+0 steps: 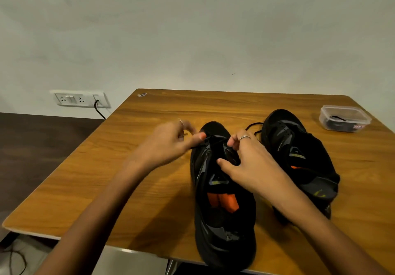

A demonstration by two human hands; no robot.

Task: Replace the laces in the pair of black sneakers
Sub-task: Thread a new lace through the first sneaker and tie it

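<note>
The near sneaker (pixel 224 206) lies closest to the camera, its heel at the front edge of the wooden table (pixel 132 168) and its toe pointing away. Its eyelet rows look mostly bare, with orange lining showing inside, so the person seems to be at the toe end of the lacing, either drawing out the last of a lace or starting a fresh one; which of the two cannot be told.

The second sneaker (pixel 299 157) lies just to the right, angled, also without visible lacing. A loose stretch of black lace (pixel 253 125) curls on the table between the two toes. Far right, well apart from the shoes, a clear plastic box (pixel 344 117) holds something dark, likely the other laces.

To do this step well, the person should keep the shoe pinned, hold both lace ends even in length, and feed each tip straight through its eyelet without twisting.

The left forearm reaches in from the lower left. The left hand (pixel 171 142) hovers beside the toe, fingers curled, thumb and forefinger apparently pinching a thin dark lace end, though motion blur softens it. The right hand (pixel 250 159), with a ring on one finger, rests over the tongue area: its thumb presses into the shoe's throat and its fingertips are bent together at the upper eyelets, seemingly nipping the lace there.

A wall socket plate (pixel 80 99) with a plugged cable sits beyond the table's left side.
</note>
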